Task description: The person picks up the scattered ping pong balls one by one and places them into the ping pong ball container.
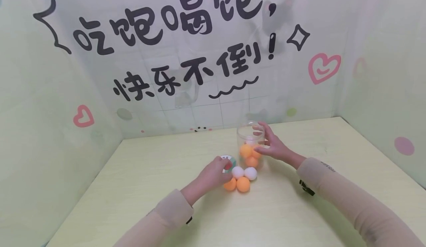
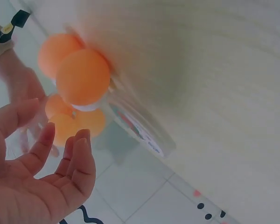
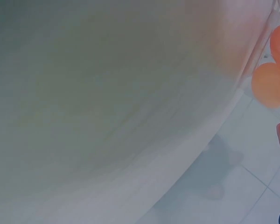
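My right hand (image 1: 276,148) holds a clear plastic jar (image 1: 238,140) by its right side, thumb toward the front and fingers round the back. Several orange balls (image 1: 246,151) lie inside the jar. Beside it on the table sit two white balls (image 1: 250,173) and two orange balls (image 1: 243,184), close together. My left hand (image 1: 211,173) is at the left of these loose balls. In the left wrist view, its bent fingers (image 2: 79,163) hold nothing, near an orange ball (image 2: 83,77). A round lid (image 1: 232,161) with a printed label lies behind, partly covered by my left hand.
The pale wooden table (image 1: 149,173) has its back edge close behind the jar. A printed curtain (image 1: 166,117) with dark lettering stands along the back and both sides. The right wrist view shows mostly tabletop (image 3: 107,93).
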Available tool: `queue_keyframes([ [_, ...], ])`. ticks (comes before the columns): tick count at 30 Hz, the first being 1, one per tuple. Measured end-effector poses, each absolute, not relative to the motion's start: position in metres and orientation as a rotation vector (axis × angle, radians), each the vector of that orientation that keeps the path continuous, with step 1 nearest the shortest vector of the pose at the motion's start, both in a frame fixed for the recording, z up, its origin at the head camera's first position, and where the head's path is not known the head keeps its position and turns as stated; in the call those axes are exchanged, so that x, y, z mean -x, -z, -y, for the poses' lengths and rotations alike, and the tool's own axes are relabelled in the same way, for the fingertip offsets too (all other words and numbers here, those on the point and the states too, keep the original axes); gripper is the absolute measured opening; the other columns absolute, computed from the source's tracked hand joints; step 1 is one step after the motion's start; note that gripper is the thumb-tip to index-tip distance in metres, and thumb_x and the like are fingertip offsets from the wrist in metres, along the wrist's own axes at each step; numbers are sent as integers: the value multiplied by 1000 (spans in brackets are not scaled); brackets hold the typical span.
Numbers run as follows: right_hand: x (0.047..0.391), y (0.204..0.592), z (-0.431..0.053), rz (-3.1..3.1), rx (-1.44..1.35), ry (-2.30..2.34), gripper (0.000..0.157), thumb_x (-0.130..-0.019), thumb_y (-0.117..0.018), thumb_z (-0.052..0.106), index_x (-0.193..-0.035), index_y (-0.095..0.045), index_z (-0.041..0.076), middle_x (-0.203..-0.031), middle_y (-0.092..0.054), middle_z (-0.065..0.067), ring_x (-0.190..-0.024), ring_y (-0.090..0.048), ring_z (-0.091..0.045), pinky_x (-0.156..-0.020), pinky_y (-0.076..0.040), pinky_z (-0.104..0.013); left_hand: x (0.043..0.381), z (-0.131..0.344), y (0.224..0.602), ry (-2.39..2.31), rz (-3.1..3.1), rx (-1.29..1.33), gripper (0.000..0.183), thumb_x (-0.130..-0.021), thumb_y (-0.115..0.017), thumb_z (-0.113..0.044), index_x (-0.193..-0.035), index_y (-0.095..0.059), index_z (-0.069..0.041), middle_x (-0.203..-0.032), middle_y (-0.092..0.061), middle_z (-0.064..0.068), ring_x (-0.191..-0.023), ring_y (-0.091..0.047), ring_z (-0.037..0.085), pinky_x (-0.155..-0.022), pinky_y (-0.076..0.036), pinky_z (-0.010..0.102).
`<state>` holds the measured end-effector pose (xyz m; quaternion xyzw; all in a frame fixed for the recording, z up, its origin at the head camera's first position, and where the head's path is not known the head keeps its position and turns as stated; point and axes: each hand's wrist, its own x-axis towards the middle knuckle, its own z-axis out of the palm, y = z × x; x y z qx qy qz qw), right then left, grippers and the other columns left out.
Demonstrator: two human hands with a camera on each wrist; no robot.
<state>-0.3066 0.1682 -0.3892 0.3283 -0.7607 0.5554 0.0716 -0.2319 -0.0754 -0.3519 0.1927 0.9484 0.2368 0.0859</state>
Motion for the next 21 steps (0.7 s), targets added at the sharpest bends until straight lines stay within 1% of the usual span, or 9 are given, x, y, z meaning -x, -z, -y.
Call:
queue_keyframes([
  [6, 306, 388, -167, 2300, -974, -1666, 80, -78, -64, -4, -139, -13, 2, -139, -28, -30, -125, -34, -47, -92, -38, -58, 225, 76, 361, -616, -2810, -594, 22, -81, -68, -17, -100, -59, -12, -96, -53, 6, -73, -47, 17, -62, -41, 27],
  [13, 305, 388, -167, 2299, -977, -1656, 80, -78, -64, -4, -139, -13, 2, -138, -29, -31, -125, -34, -46, -92, -39, -57, 222, 79, 367, -627, -2795, -571, 21, -80, -66, -16, -99, -58, -14, -87, -47, 6, -63, -45, 17, -53, -35, 26],
  [18, 305, 388, -168, 2298, -977, -1658, 82, -78, -64, -5, -140, -12, 2, -138, -28, -32, -125, -34, -46, -92, -38, -58, 222, 79, 369, -625, -2771, -556, 19, -80, -69, -15, -95, -57, -13, -85, -47, 5, -67, -45, 18, -55, -36, 26],
  [21, 305, 388, -168, 2298, -980, -1656, 82, -78, -65, -4, -140, -12, 2, -138, -28, -32, -125, -34, -47, -92, -38, -58, 222, 81, 372, -637, -2755, -553, 20, -79, -69, -15, -95, -57, -11, -85, -48, 4, -70, -45, 17, -58, -37, 26],
])
